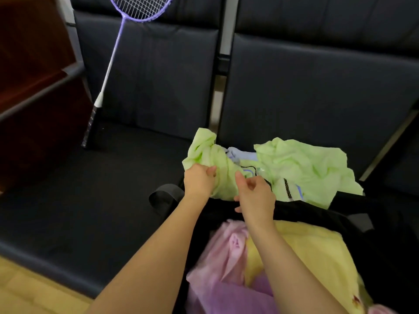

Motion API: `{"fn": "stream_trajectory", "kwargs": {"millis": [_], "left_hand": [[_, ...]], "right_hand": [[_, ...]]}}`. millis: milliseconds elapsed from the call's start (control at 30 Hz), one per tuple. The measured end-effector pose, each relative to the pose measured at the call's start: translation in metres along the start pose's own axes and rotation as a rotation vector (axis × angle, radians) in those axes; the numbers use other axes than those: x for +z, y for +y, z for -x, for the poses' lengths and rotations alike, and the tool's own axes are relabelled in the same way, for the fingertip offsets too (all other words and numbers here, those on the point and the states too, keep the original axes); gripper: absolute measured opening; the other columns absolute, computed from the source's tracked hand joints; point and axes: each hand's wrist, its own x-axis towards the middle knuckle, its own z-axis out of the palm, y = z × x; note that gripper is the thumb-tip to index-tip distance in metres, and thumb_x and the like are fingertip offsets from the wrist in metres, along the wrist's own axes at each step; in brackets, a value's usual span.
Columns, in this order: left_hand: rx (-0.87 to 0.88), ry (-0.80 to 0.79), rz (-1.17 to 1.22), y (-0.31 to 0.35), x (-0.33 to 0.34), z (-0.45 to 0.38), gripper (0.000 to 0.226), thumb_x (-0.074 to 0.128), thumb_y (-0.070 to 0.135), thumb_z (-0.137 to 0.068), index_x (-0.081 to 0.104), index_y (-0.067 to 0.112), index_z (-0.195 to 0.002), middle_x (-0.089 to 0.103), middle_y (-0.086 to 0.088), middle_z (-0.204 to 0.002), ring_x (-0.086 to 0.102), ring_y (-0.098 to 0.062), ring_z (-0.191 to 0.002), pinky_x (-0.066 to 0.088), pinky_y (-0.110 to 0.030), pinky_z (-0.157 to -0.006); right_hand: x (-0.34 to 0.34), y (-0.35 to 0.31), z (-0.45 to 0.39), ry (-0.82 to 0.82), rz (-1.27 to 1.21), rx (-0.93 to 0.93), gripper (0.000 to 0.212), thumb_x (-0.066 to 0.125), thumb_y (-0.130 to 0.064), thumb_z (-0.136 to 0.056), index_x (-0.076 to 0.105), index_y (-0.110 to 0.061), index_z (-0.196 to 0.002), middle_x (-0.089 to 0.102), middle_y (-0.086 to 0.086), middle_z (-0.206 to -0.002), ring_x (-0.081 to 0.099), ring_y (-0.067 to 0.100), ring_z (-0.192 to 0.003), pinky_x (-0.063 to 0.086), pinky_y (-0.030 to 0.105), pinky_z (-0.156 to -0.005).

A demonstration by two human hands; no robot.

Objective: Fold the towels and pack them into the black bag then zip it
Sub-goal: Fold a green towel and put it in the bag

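A crumpled light green towel (301, 168) lies across the dark sofa seat, partly over the black bag (353, 214). My left hand (198, 181) grips a bunched end of the green towel at its left side. Just to the right, my right hand (255, 198) pinches the same towel with thumb and fingers. A pink towel (224, 264) and a yellow towel (313, 250) lie heaped in front of the bag, close to me. A black strap (163, 198) of the bag loops out to the left.
A purple badminton racket (113, 53) leans against the dark sofa backrest (317, 82) at the left. A brown wooden side table (34, 64) stands at the far left. The sofa seat (79, 189) stretches left of the bag. Yellowish floor shows at bottom left.
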Motion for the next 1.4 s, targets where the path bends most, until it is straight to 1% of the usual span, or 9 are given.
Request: {"fn": "stream_trajectory", "kwargs": {"millis": [167, 267, 400, 633, 833, 967, 1100, 1233, 1400], "left_hand": [[0.148, -0.087, 0.428, 0.037, -0.036, 0.066, 0.031, 0.056, 0.025, -0.095, 0.075, 0.017, -0.072, 0.065, 0.002, -0.069, 0.058, -0.013, -0.076, 0.046, -0.023, -0.077], [0.169, -0.352, 0.634, 0.038, -0.050, 0.124, 0.036, 0.060, 0.029, -0.091, 0.071, 0.017, -0.058, 0.062, -0.007, -0.056, 0.059, -0.017, -0.059, 0.051, -0.025, -0.067], [-0.010, -0.205, 0.538, 0.005, -0.050, 0.167, 0.048, 0.058, 0.029, -0.093, 0.066, 0.019, -0.047, 0.060, 0.005, -0.050, 0.055, -0.014, -0.057, 0.049, -0.032, -0.068], [-0.177, -0.137, 0.871, 0.008, -0.068, 0.201, 0.083, 0.074, 0.059, -0.065, 0.047, 0.013, -0.127, 0.068, -0.008, -0.112, 0.069, -0.022, -0.097, 0.057, -0.043, -0.085], [-0.092, -0.174, 0.792, 0.014, -0.066, 0.257, 0.065, 0.084, 0.042, -0.063, 0.056, 0.021, -0.117, 0.070, -0.005, -0.107, 0.070, -0.022, -0.092, 0.059, -0.040, -0.080], [0.013, -0.171, 0.824, 0.010, -0.078, 0.299, 0.036, 0.081, 0.018, -0.070, 0.060, 0.019, -0.100, 0.071, -0.005, -0.090, 0.070, -0.019, -0.077, 0.058, -0.037, -0.069], [0.095, -0.295, 0.919, -0.005, -0.095, 0.335, 0.045, 0.078, 0.022, -0.054, 0.060, 0.006, -0.092, 0.067, -0.012, -0.084, 0.065, -0.028, -0.077, 0.055, -0.051, -0.076], [0.054, -0.178, 0.893, -0.024, -0.102, 0.346, 0.027, 0.079, 0.022, -0.067, 0.059, 0.014, -0.082, 0.064, -0.008, -0.081, 0.062, -0.024, -0.077, 0.052, -0.042, -0.073], [-0.015, -0.148, 0.913, -0.035, -0.107, 0.358, 0.055, 0.078, 0.033, -0.076, 0.046, 0.029, -0.121, 0.057, 0.003, -0.114, 0.064, -0.018, -0.100, 0.055, -0.038, -0.083]], "right_hand": [[-0.014, -0.017, 0.008, -0.079, -0.233, 0.090, 0.038, 0.055, -0.054, -0.089, 0.058, -0.017, -0.097, 0.064, -0.003, -0.091, 0.067, 0.023, -0.093, 0.058, 0.045, -0.082], [-0.028, -0.030, 0.021, -0.450, -0.779, 0.346, 0.066, 0.056, -0.063, -0.085, 0.062, -0.007, -0.120, 0.070, 0.011, -0.102, 0.067, 0.027, -0.097, 0.057, 0.038, -0.081], [-0.041, -0.036, 0.066, -0.434, -0.762, 0.256, 0.041, 0.068, -0.026, -0.089, 0.061, -0.003, -0.123, 0.070, 0.014, -0.097, 0.070, 0.024, -0.077, 0.058, 0.033, -0.063], [-0.083, -0.049, 0.155, -0.406, -0.652, 0.051, 0.019, 0.066, -0.023, -0.091, 0.071, -0.011, -0.104, 0.075, 0.012, -0.099, 0.072, 0.027, -0.094, 0.057, 0.046, -0.086], [-0.107, -0.035, 0.200, -0.325, -0.341, 0.271, 0.064, 0.041, -0.069, -0.089, 0.068, -0.012, -0.103, 0.074, 0.007, -0.099, 0.070, 0.024, -0.095, 0.054, 0.041, -0.092], [-0.119, -0.018, 0.224, -0.421, -0.713, 0.337, 0.068, 0.047, -0.073, -0.081, 0.071, -0.014, -0.107, 0.075, 0.010, -0.100, 0.072, 0.025, -0.093, 0.057, 0.041, -0.087], [-0.122, -0.025, 0.229, -0.460, -0.866, 0.337, 0.038, 0.049, -0.047, -0.096, 0.057, -0.012, -0.105, 0.065, 0.008, -0.088, 0.069, 0.015, -0.061, 0.054, 0.024, -0.053], [-0.117, -0.033, 0.244, -0.480, -0.940, 0.273, 0.074, 0.076, -0.020, -0.070, 0.048, -0.012, -0.138, 0.061, 0.020, -0.128, 0.064, 0.036, -0.105, 0.053, 0.050, -0.092], [-0.114, -0.030, 0.263, -0.516, -0.936, 0.247, 0.038, 0.060, -0.016, -0.092, 0.058, -0.002, -0.127, 0.064, 0.026, -0.120, 0.064, 0.041, -0.107, 0.048, 0.057, -0.098]]}}
